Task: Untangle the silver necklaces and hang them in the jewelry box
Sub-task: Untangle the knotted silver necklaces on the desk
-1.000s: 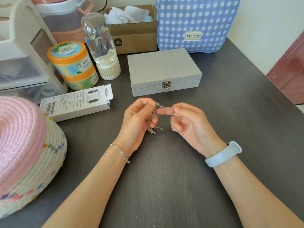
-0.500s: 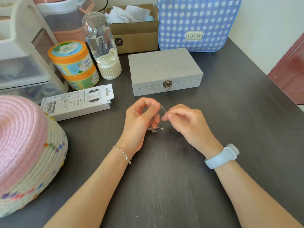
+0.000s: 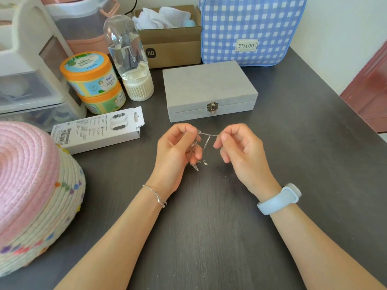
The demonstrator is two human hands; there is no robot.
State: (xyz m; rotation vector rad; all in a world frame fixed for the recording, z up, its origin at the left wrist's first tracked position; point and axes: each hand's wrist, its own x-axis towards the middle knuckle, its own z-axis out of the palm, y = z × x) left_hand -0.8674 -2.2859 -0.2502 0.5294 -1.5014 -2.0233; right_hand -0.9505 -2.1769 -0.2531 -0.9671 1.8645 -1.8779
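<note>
head | dark table (image 3: 209, 237) | both hands pinch necklaces (image 3: 206, 141): left hand (image 3: 176, 151), right hand (image 3: 240, 151)

Jewelry box (image 3: 206, 86) mid-table (image 3: 314, 143), hands just before it, bag (image 3: 251, 28) behind, jars (image 3: 92, 80) and bottle (image 3: 129, 57) left, hat (image 3: 31, 185) far left

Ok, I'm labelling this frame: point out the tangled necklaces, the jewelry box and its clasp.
silver necklaces (image 3: 198, 146), head view, on the bunched chain below the left fingertips.
jewelry box (image 3: 206, 82), head view, on the closed grey lid.
clasp (image 3: 212, 107), head view, on the metal latch.
</note>
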